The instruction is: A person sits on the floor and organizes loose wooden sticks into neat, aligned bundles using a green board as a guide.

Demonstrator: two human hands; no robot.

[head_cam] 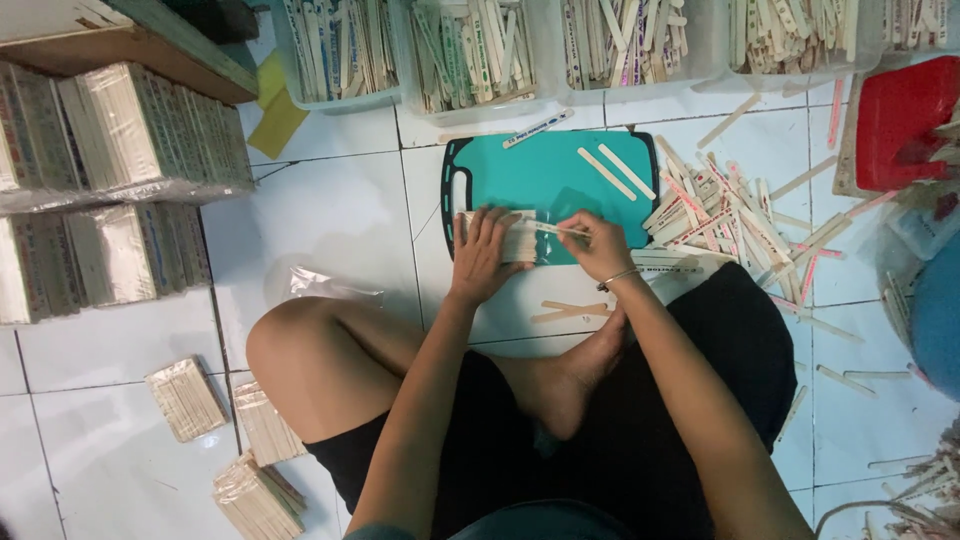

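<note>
The left hand (483, 252) presses flat on a stack of wooden sticks (508, 238) at the teal cutting board's (545, 170) near edge. The right hand (594, 245) pinches one stick (560, 230) onto it. Bare white floor tiles (330, 215) lie open at 9 o'clock. Clear-wrapped stick bundles (120, 140) sit at 10 o'clock, and clear bins (470, 55) line 12 o'clock.

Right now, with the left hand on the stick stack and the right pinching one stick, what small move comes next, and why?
Probably lay the single stick flat onto the stack and square it. The left hand already steadies the stack on the teal cutting board, and the right hand holds the stick with its tip at the stack's edge. More loose sticks lie to the right.
</note>
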